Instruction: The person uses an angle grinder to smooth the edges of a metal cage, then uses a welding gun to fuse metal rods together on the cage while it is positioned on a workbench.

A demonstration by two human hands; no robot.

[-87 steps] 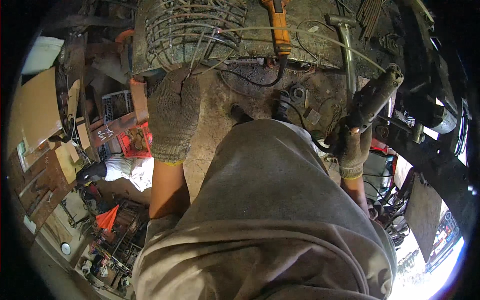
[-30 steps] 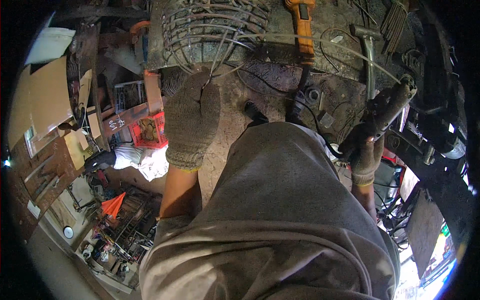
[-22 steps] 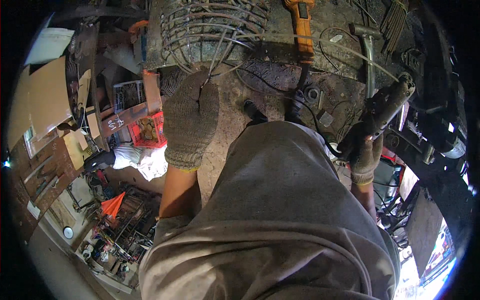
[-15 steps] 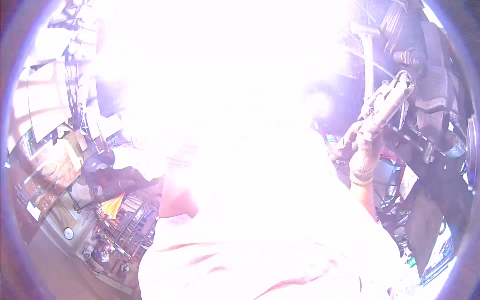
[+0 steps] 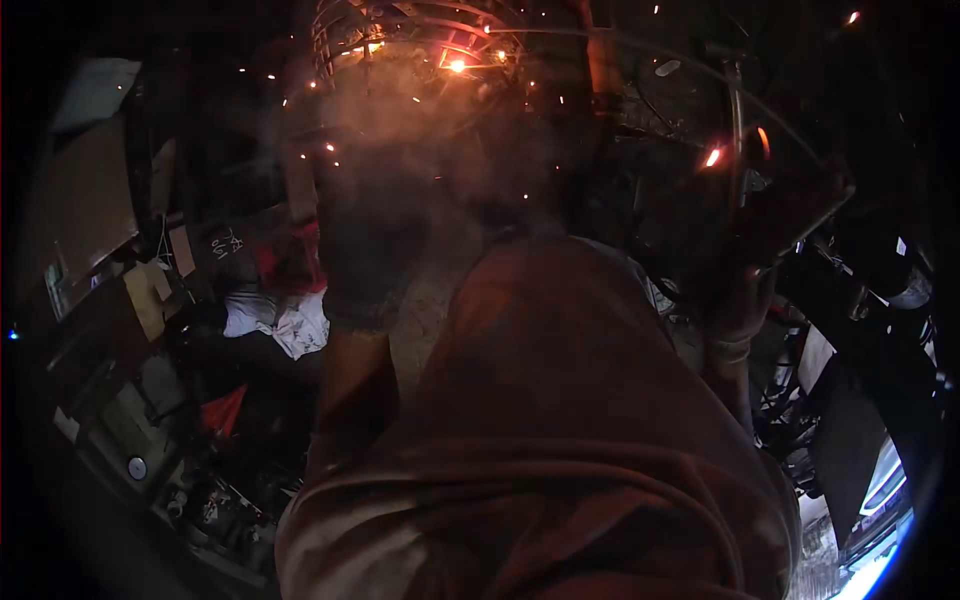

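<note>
At the far middle stands a round cage of curved metal bars (image 5: 345,48), with a glowing orange spot (image 5: 458,66) on it and sparks around it. My right hand (image 5: 740,300), in a glove, is closed around a welding electrode holder (image 5: 815,205) at the right. A long thin welding rod (image 5: 690,67) runs from the holder toward the cage. My left hand (image 5: 368,250), in a dark glove, is below the cage, left of my body; smoke and darkness hide its fingers.
An upright metal post (image 5: 603,65) stands right of the cage. White cloth (image 5: 290,320) and a red item (image 5: 292,262) lie on the left. Large flat panels (image 5: 95,195) lean at the far left. Dark clutter fills both sides, and stray sparks fly at the right.
White glare that covered the middle has gone, leaving a dark scene with a glowing spot, sparks and smoke. My right hand keeps the holder in nearly the same place.
</note>
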